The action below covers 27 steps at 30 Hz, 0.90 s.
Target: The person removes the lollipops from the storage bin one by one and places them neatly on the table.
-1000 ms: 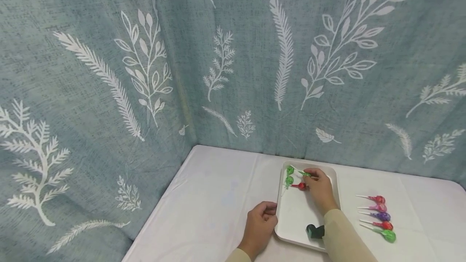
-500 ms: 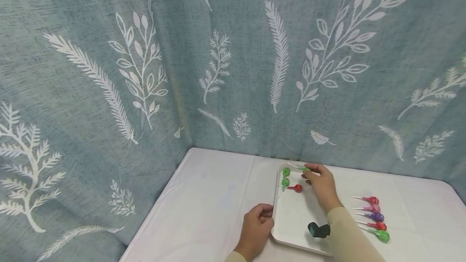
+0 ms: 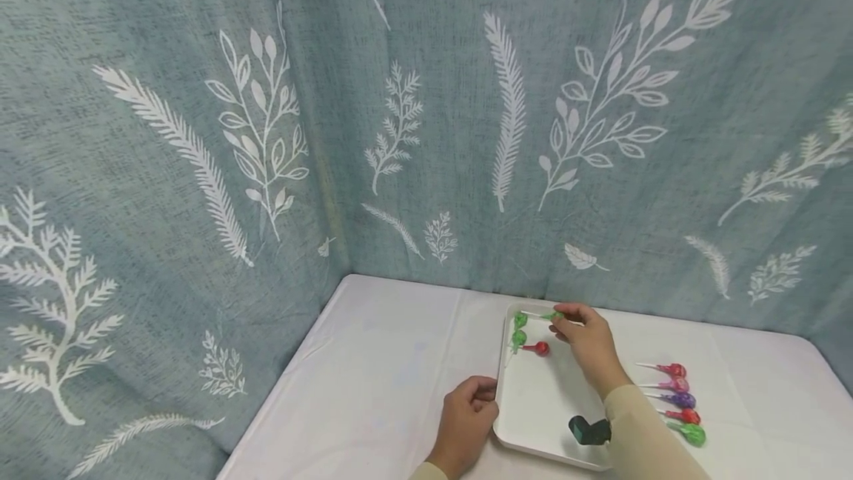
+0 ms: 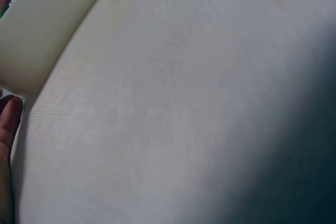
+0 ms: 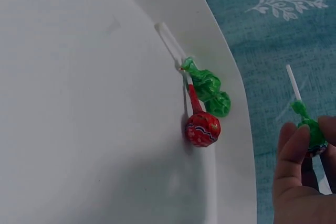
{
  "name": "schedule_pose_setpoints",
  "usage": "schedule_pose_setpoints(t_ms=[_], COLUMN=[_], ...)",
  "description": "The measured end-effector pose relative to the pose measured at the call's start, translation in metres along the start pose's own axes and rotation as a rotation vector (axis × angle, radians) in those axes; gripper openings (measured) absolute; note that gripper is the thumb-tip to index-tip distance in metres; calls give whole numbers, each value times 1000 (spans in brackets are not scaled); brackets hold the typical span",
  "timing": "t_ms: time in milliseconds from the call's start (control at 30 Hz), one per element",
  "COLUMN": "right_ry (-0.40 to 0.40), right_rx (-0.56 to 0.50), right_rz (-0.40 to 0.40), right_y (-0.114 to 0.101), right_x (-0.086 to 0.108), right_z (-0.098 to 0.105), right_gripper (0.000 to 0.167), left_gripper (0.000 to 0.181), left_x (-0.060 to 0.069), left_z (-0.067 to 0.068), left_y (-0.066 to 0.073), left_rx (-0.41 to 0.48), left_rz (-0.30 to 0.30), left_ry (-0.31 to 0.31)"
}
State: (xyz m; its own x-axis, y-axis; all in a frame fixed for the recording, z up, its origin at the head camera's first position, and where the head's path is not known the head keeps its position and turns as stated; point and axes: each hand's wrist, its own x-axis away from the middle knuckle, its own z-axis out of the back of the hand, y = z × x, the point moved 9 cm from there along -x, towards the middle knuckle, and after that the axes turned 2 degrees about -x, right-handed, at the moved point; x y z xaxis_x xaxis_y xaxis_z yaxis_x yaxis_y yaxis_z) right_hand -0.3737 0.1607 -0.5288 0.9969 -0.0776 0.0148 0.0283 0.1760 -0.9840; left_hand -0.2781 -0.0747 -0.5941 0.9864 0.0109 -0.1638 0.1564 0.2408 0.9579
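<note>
Lollipop with green-wrapped round head and white stick (image 5: 314, 131) pinched in right hand (image 3: 586, 335), between thumb and fingers, at far end of white rectangular tray (image 3: 543, 398); stick points leftward in head view, long axis roughly along the tray's far rim; left hand (image 3: 466, 417), fingers bent, touches tray's left wall; cannot tell whether it grips.

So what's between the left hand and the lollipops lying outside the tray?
In the head view: the white tray, then the right sleeve with a dark gadget beside it.
</note>
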Motion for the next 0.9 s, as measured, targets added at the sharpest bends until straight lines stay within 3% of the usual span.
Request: schedule_pose_setpoints(t_ms=[900], right_ry=[-49], right_rx=[31], right_rz=[32], right_y=[-2], right_x=[27], right_z=[14], right_gripper=[29], left_gripper=[32], left_x=[-2], left_z=[0], left_y=[-2], left_rx=[-39], left_rz=[-6], left_ry=[4])
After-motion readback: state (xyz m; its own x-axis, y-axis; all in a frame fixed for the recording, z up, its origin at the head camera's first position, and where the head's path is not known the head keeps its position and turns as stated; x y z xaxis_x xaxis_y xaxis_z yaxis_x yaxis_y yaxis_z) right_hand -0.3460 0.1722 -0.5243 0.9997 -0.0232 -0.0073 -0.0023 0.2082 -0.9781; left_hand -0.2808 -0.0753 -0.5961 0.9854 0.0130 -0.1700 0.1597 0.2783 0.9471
